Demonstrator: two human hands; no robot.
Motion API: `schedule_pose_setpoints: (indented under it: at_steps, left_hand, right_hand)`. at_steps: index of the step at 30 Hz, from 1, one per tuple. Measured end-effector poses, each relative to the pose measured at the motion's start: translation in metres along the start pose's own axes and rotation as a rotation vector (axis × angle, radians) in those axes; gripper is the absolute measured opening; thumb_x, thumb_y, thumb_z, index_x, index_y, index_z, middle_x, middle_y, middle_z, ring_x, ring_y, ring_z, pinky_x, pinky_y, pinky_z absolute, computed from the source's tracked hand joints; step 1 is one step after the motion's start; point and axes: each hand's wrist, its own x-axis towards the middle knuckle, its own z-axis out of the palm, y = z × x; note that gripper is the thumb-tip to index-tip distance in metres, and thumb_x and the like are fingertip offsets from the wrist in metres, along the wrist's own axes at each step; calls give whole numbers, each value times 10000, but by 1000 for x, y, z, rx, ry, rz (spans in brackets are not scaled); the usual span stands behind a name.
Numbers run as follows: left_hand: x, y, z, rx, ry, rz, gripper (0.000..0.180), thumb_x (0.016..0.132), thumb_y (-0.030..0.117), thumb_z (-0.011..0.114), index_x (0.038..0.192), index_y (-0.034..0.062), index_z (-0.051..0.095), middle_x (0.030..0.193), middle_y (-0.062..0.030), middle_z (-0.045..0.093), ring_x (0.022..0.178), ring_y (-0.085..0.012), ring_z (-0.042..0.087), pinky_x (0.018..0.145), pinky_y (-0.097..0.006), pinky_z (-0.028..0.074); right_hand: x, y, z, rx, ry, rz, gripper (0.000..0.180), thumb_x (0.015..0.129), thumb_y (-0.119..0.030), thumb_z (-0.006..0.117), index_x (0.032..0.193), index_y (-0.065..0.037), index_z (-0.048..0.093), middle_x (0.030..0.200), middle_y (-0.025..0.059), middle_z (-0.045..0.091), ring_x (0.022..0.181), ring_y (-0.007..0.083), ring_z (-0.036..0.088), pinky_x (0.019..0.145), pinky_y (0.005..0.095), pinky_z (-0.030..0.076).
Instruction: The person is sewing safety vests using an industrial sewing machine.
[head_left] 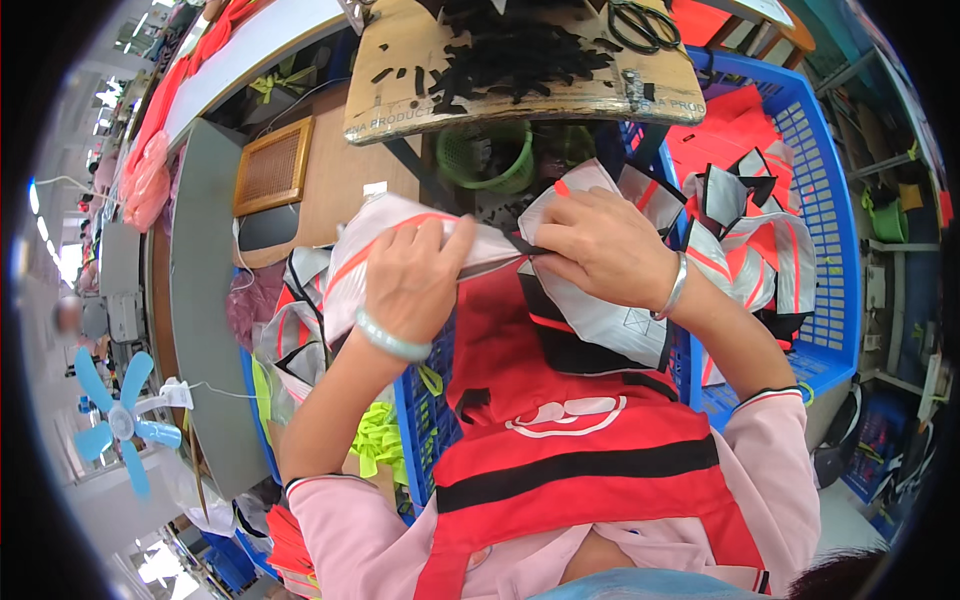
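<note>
My left hand [408, 285] is closed on a silver-grey reflective fabric piece [352, 245] with an orange stripe. My right hand [605, 248] pinches the same piece, or one joined to it, by a short black strip [520, 243] between the hands. From my right hand a silver panel [625, 325] with black edging hangs over the red apron [570, 465] on my lap. The fingertips partly cover where the pieces meet, so I cannot tell whether they are sewn together.
Ahead is a wooden board [400, 50] with black scraps [520, 60] and black-handled scissors [643, 25]. A green basket [487, 155] stands beneath it. At right, a blue crate [835, 210] holds silver and orange pieces. Yellow strips [378, 440] lie left, beyond a blue crate wall [425, 430].
</note>
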Motion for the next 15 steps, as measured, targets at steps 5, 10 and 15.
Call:
schedule_pose_setpoints:
  at_steps: [5,10,15]
  left_hand:
    - [-28,4,-60,-367,-606,21,365,833,334,672,1002,17,613,1039,-182,626,954,-375,621,859,-406,516]
    - [9,-18,-15,-989,-136,208,601,798,375,766,1240,18,573,1239,-205,589,1212,-379,529,1027,-423,420]
    - [42,0,6,-1309,-483,430,400,770,357,813,922,17,668,840,-85,641,820,-256,605,757,-344,472]
  right_hand:
    - [13,-15,-16,-22,-346,-28,116,835,-225,669,849,-116,635,735,69,646,716,284,652,638,410,492]
    - [11,-37,-44,151,-339,-151,97,837,-215,596,813,-137,648,687,108,652,661,318,663,584,447,513]
    - [7,-34,-81,157,-447,-77,81,837,-222,612,846,-159,662,694,104,650,664,318,653,570,442,496]
